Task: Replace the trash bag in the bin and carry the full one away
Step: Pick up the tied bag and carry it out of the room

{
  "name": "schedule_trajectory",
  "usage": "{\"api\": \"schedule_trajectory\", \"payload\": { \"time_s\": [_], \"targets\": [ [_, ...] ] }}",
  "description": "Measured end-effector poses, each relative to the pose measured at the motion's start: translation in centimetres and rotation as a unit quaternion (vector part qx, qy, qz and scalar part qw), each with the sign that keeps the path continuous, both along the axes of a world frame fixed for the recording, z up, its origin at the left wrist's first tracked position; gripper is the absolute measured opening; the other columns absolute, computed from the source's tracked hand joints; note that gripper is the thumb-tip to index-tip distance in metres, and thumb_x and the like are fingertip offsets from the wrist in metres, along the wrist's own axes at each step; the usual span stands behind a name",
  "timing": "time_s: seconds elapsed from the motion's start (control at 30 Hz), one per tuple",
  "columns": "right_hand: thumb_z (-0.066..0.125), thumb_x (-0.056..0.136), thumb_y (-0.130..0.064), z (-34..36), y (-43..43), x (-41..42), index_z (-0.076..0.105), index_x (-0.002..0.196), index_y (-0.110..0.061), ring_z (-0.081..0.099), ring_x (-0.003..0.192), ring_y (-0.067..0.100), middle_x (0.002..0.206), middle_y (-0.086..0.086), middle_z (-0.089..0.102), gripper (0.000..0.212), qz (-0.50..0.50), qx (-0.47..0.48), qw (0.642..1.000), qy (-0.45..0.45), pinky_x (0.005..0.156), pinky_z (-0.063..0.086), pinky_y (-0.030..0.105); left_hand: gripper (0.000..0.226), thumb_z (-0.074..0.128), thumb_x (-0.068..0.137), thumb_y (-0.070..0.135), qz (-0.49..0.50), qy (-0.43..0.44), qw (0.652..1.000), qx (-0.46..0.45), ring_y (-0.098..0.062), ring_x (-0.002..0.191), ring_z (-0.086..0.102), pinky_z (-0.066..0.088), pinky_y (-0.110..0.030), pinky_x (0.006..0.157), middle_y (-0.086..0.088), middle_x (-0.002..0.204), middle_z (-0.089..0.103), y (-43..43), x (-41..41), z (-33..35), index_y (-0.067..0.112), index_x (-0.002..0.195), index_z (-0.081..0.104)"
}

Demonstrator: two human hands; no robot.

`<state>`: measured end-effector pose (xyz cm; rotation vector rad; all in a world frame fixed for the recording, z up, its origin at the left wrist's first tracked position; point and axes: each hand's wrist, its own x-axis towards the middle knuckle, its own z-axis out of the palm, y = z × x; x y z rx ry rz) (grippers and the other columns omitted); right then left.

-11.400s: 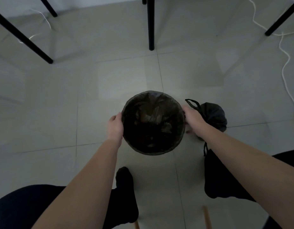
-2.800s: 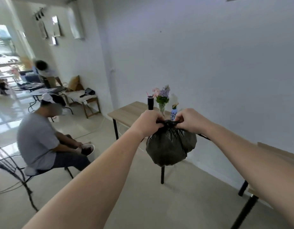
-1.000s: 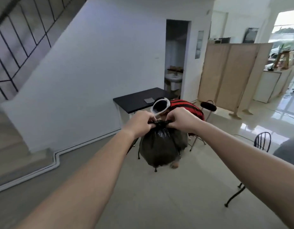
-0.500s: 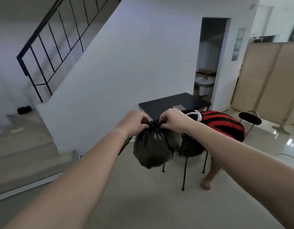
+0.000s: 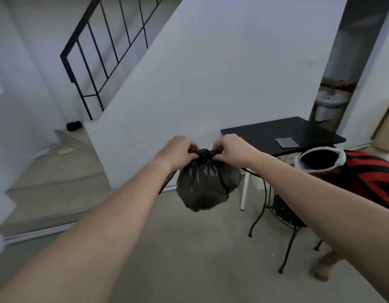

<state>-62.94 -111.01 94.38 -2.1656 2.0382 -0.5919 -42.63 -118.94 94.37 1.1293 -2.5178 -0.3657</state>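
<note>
Pale walls and a beige floor fill the view, with a tiled staircase (image 5: 47, 186) climbing away on the left under a black metal railing (image 5: 106, 53), and a doorway at far right giving onto a white washbasin (image 5: 330, 101). Front and centre, both bare arms reach out and the full, crinkled black plastic trash bag (image 5: 205, 184) hangs in mid-air off the floor, gathered tight into a knot at its neck. The left hand (image 5: 178, 150) has its fingers curled, pinching the left side of that knot; the right hand (image 5: 231, 149) mirrors it, fingers curled and pinching the right side. Behind the bag stands a black-topped table (image 5: 283, 133) with white legs, a small grey flat piece (image 5: 286, 142) lying on it. To the right, another person in a red-and-black striped shirt (image 5: 368, 178) bends low beside a black wrought-iron chair (image 5: 274, 213). A small dark object sits on the landing (image 5: 73, 125), too blurred to identify.
</note>
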Motion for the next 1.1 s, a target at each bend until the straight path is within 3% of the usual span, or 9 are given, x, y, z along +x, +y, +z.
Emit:
{"api": "schedule_trajectory", "payload": {
  "time_s": [0.17, 0.43, 0.6, 0.77, 0.97, 1.1],
  "targets": [
    [0.077, 0.089, -0.024, -0.4, -9.8, -0.6, 0.076, 0.096, -0.014, 0.060, 0.089, 0.019, 0.094, 0.002, 0.071, 0.012, 0.055, -0.006, 0.998, 0.007, 0.069, 0.036, 0.026, 0.009, 0.077, 0.091, 0.028, 0.041, 0.006, 0.999, 0.000, -0.016, 0.097, 0.070, 0.055, -0.036, 0.093, 0.006, 0.098, 0.077, -8.0, 0.1, -0.8, 0.028, 0.099, 0.079],
    [0.077, 0.087, -0.024, 0.3, -25.4, -0.6, 0.076, 0.095, -0.015, 0.061, 0.087, 0.020, 0.088, -0.002, 0.065, 0.011, 0.115, -0.015, 0.993, 0.022, 0.068, 0.037, 0.027, 0.009, 0.076, 0.091, 0.030, 0.110, 0.024, 0.994, -0.008, -0.016, 0.094, 0.069, 0.056, -0.035, 0.091, 0.006, 0.097, 0.075, -20.5, 0.3, -0.6, 0.029, 0.100, 0.079],
    [0.074, 0.086, -0.029, -0.8, -34.1, 0.8, 0.075, 0.091, -0.020, 0.063, 0.087, 0.021, 0.089, -0.002, 0.068, 0.010, 0.122, 0.007, 0.992, 0.015, 0.075, 0.048, 0.031, 0.009, 0.072, 0.094, 0.029, 0.123, 0.021, 0.992, -0.003, -0.015, 0.091, 0.067, 0.056, -0.035, 0.088, 0.008, 0.094, 0.074, -28.2, 2.1, -2.0, 0.029, 0.101, 0.078],
    [0.072, 0.084, -0.030, -1.7, -43.1, 3.3, 0.071, 0.084, -0.026, 0.062, 0.083, 0.019, 0.082, -0.006, 0.065, 0.004, 0.119, 0.010, 0.993, 0.007, 0.072, 0.047, 0.030, 0.008, 0.073, 0.093, 0.028, 0.115, 0.024, 0.993, -0.006, -0.015, 0.091, 0.069, 0.058, -0.037, 0.089, 0.007, 0.093, 0.075, -37.6, 4.5, -2.8, 0.030, 0.099, 0.078],
    [0.073, 0.086, -0.029, -2.3, -52.9, 6.2, 0.076, 0.092, -0.021, 0.061, 0.082, 0.017, 0.085, -0.006, 0.066, 0.011, 0.096, 0.022, 0.995, -0.004, 0.069, 0.041, 0.026, 0.006, 0.075, 0.092, 0.027, 0.095, 0.028, 0.995, 0.023, -0.012, 0.094, 0.070, 0.058, -0.036, 0.092, 0.008, 0.094, 0.077, -48.5, 7.6, -3.0, 0.029, 0.096, 0.078],
    [0.074, 0.086, -0.030, -2.9, -58.9, 7.3, 0.075, 0.090, -0.023, 0.066, 0.087, 0.020, 0.089, -0.004, 0.070, 0.009, 0.080, 0.021, 0.996, -0.026, 0.076, 0.053, 0.033, 0.005, 0.075, 0.091, 0.028, 0.085, 0.048, 0.995, 0.034, -0.009, 0.093, 0.072, 0.059, -0.035, 0.091, 0.009, 0.093, 0.077, -54.9, 8.9, -3.6, 0.029, 0.094, 0.079]
  ]
}}
